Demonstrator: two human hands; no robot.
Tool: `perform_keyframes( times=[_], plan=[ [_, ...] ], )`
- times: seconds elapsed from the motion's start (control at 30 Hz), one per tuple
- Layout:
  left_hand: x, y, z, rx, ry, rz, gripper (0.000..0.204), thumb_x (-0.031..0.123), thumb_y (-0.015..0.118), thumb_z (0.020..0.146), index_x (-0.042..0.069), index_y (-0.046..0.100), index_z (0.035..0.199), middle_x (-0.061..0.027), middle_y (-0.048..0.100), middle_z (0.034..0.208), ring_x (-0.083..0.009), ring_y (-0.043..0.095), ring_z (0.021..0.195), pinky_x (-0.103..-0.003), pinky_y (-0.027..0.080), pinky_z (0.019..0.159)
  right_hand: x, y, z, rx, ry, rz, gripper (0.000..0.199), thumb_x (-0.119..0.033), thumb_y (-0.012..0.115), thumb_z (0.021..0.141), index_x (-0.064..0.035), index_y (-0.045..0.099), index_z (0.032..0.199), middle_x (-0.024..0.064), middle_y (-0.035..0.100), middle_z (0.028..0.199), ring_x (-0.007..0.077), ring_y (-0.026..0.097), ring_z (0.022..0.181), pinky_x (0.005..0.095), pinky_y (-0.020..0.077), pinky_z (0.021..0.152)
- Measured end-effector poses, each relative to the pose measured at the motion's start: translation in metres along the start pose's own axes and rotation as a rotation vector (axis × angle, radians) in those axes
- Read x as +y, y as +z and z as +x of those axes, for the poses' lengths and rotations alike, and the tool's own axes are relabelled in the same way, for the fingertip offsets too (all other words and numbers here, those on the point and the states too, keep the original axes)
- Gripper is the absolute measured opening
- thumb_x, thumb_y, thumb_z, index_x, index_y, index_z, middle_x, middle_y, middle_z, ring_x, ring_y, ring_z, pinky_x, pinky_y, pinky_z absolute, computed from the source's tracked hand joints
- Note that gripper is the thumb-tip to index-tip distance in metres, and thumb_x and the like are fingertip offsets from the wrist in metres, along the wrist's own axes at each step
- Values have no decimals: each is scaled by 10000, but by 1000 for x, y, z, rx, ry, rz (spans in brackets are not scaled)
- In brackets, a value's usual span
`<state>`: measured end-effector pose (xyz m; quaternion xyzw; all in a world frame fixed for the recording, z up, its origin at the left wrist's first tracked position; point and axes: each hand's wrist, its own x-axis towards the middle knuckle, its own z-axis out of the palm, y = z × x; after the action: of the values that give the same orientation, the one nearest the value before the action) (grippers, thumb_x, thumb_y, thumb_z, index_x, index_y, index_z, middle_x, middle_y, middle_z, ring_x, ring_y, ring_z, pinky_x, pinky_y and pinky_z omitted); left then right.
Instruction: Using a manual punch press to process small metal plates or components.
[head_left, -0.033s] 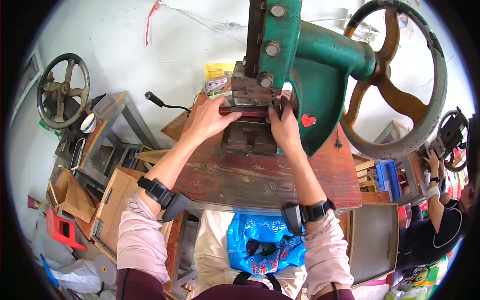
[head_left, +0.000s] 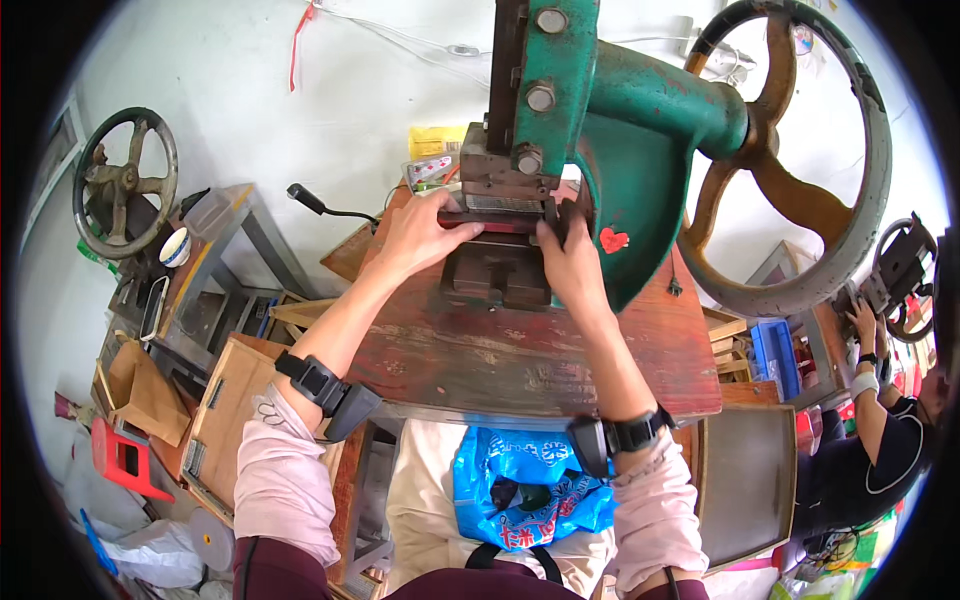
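A bright white wall (head_left: 330, 130), faintly scuffed, rises behind the worn, reddish-brown wooden table (head_left: 600, 375). Left of that table stands a grey-legged bench (head_left: 277, 247) and — also left, well apart — a low red plastic stool (head_left: 118, 461). Against the table's right side sits a shallow, grey-bottomed wooden box (head_left: 745, 485).

Take the slotted metal block (head_left: 500, 268) as the clock's centre, and here's the open lane: six o'clock, over the table (head_left: 515, 365), between the forearms at eight and four! Twelve o'clock is tight, the upper press block (head_left: 505, 178) hanging low and a dark bar (head_left: 500, 219) filling the gap. The left hand (head_left: 425, 238) blocks ten, the right hand (head_left: 573, 258) plugs three. At two stands the green press frame (head_left: 645, 215), its handwheel (head_left: 762, 138) beyond, with wide openings between the spokes!
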<state>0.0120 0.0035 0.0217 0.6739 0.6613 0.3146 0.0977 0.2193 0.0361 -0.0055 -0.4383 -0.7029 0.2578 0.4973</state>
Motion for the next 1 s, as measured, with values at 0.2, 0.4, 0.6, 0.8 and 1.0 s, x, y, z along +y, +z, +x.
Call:
perform_keyframes(
  times=[0.2,0.4,0.6,0.8,1.0],
  plan=[
    [2,12,4,-16,-110,111,548,465,644,793,112,593,1210,-163,414,1364,-410,251,1278,-593,210,988,5,-86,-61,-207,-169,-241,558,-192,622,837,59,413,1289,285,523,1209,390,514,1143,413,418,954],
    [7,23,2,8,-112,97,532,457,634,808,146,574,1235,-169,403,1367,-410,255,1279,-591,198,1007,-7,-161,-78,-217,-148,-342,474,-151,634,831,56,484,1231,246,552,1188,370,533,1124,402,424,943],
    [4,25,0,58,-125,44,569,462,645,793,148,554,1260,-188,443,1321,-416,271,1270,-597,208,998,-50,-212,-70,-151,-215,-391,366,-52,635,831,49,540,1169,197,618,1063,268,628,982,338,488,850],
    [7,24,-1,45,-156,142,592,486,625,796,161,532,1282,-227,404,1351,-426,257,1275,-611,199,994,-103,-242,-49,195,-735,-750,208,20,586,862,16,621,1066,126,654,1026,196,634,964,305,501,809],
    [8,24,-4,33,-168,190,596,504,589,817,153,518,1294,-254,340,1388,-438,216,1294,-617,189,987,-120,-261,29,647,-714,-1039,354,-240,614,889,-3,591,1151,167,585,1176,278,573,1079,380,442,943]
  ],
)
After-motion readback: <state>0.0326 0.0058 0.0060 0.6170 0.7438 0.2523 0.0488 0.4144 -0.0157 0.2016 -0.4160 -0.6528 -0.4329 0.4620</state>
